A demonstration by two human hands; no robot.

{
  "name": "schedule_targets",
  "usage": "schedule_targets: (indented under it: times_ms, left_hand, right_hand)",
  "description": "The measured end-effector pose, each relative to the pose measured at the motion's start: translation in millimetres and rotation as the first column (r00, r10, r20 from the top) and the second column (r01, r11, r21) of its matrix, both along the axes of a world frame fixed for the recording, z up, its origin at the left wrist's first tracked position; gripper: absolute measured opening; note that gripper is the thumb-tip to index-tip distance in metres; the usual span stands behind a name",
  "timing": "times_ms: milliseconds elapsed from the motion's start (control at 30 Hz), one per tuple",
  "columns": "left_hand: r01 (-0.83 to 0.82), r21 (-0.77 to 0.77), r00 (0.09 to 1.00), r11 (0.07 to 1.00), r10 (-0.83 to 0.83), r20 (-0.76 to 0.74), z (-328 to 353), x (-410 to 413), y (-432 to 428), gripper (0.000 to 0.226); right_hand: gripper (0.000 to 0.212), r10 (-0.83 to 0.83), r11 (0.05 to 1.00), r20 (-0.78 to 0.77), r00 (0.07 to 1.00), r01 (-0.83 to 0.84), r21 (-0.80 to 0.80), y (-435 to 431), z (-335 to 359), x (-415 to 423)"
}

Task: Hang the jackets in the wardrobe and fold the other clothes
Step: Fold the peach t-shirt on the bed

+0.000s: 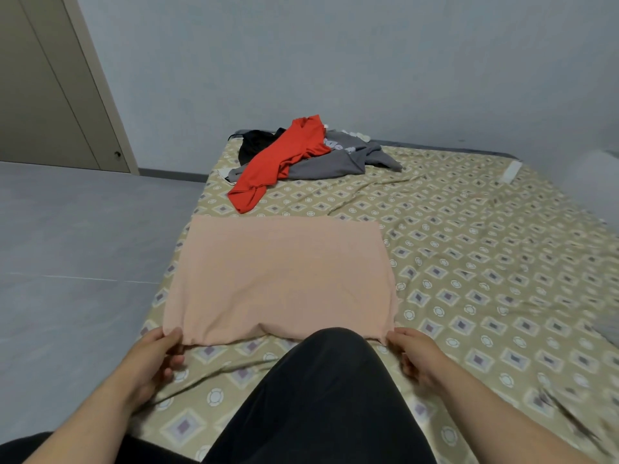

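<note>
Left grip (160, 349), right grip (413, 353) each pinching near corner of pink cloth (281, 276), lying flat on bed (485, 262); folding seemingly under way. Red top (284, 155), grey garment (335, 164), black garment (254, 144) sitting heaped at far end, waiting.

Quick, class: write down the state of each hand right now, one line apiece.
Left hand: pinches the near left corner of the peach garment.
Right hand: pinches the near right corner of it.
</note>
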State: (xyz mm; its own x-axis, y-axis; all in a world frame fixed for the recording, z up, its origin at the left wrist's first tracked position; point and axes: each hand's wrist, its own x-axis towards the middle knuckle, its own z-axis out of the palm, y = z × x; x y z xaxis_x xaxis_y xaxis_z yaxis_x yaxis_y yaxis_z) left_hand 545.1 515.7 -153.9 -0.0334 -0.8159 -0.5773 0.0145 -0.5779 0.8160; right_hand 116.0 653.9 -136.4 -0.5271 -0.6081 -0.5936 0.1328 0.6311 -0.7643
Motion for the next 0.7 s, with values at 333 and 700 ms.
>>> schedule_targets:
  times_ms: [333, 700]
  left_hand:
    - [0.13, -0.008, 0.99, 0.991, -0.129, 0.047, 4.2, 3.7, 1.1, 0.009]
    - [-0.352, 0.016, 0.93, 0.936, 0.348, 0.118, -16.1, 14.6, -12.4, 0.02]
  right_hand:
    - [0.009, 0.339, 0.94, -0.322, 0.884, -0.328, 0.091, -7.8, 10.7, 2.8]
    - [0.015, -0.234, 0.972, 0.016, 0.972, 0.234, -0.032, -1.2, -12.4, -40.4]
